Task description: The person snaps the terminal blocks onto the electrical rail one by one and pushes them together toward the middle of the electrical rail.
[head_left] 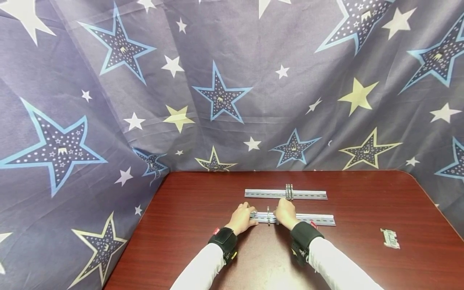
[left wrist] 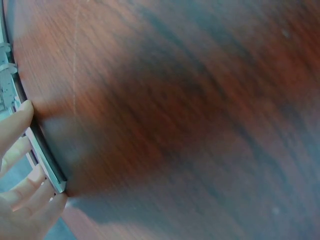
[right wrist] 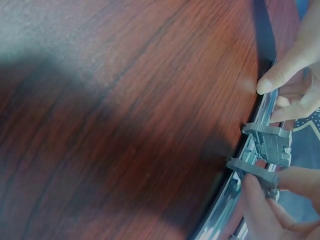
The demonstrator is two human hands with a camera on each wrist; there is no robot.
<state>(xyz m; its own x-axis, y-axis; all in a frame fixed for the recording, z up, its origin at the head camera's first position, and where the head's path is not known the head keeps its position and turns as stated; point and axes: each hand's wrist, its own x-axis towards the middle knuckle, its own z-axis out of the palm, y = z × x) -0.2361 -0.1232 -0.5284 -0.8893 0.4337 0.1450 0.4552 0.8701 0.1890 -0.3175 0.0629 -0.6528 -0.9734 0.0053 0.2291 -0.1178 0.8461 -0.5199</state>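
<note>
The near metal DIN rail lies lengthwise across the table. My left hand holds its left end, thumb on the near edge and fingers on the far side in the left wrist view. One grey DIN rail terminal block sits across the rail, between the two hands. Just right of it, my right hand pinches a second grey terminal block between thumb and fingers, at the rail. The right wrist view shows a small gap between the blocks. Whether the pinched one is fully seated, I cannot tell.
Behind, a second DIN rail lies roughly parallel, carrying several terminal blocks side by side. A loose pale terminal block lies flat at the right of the brown table. A star-patterned curtain hangs along the table's back edge.
</note>
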